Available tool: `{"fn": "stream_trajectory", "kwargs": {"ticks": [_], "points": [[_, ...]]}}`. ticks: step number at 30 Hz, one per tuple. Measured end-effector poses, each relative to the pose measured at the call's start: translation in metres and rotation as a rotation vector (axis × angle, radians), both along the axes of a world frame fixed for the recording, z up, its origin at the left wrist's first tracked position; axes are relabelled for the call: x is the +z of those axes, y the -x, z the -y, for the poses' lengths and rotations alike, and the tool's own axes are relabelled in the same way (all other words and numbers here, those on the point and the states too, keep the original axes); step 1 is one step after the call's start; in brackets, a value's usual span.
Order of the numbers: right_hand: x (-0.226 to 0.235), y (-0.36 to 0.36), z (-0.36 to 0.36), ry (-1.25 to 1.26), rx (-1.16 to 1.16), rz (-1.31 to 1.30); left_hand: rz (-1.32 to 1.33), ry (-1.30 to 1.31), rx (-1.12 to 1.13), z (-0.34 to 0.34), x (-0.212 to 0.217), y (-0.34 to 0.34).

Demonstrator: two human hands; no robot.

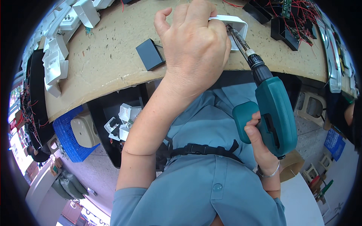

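My right hand [260, 145] is wrapped round the handle of a teal soldering gun [277, 109], which points up and away from me. Its thin metal tip reaches into an open white plastic housing [241, 27] at the far side of the bench. Over that housing lies my left hand [196, 41], back upward and fingers curled, closed on its left part. My fingertips and whatever small part they may pinch inside are hidden behind the hand. Just left of my left wrist, a black rectangular box [150, 54] rests on the bench.
White plastic housings [56, 67] are piled along the bench's left side. Black cases [283, 34] with circuit boards and red wires crowd the far right. Below the front edge, a black drawer [102, 113] holds white pieces. A blue crate [69, 130] and beige stool [85, 130] stand left.
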State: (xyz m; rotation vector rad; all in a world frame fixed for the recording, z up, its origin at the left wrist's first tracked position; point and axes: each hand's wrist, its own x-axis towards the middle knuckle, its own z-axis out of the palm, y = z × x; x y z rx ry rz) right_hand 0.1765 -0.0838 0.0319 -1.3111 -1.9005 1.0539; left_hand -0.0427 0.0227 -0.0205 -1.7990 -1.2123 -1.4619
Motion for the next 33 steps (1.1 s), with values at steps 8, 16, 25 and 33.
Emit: {"fn": "stream_trajectory", "kwargs": {"ticks": [8, 16, 25, 33], "points": [[-0.001, 0.000, -0.001, -0.012, 0.013, -0.019, -0.027, 0.601, 0.139, 0.029, 0.044, -0.012], [0.001, 0.003, 0.001, 0.063, -0.019, -0.103, -0.018, 0.000, 0.018, 0.000, 0.002, 0.000], [0.004, 0.002, 0.001, 0.034, 0.020, -0.065, 0.066, 0.092, -0.051, 0.003, 0.003, -0.001], [0.002, 0.004, 0.004, 0.059, 0.002, -0.092, -0.023, 0.008, 0.023, 0.001, 0.003, 0.000]]}}
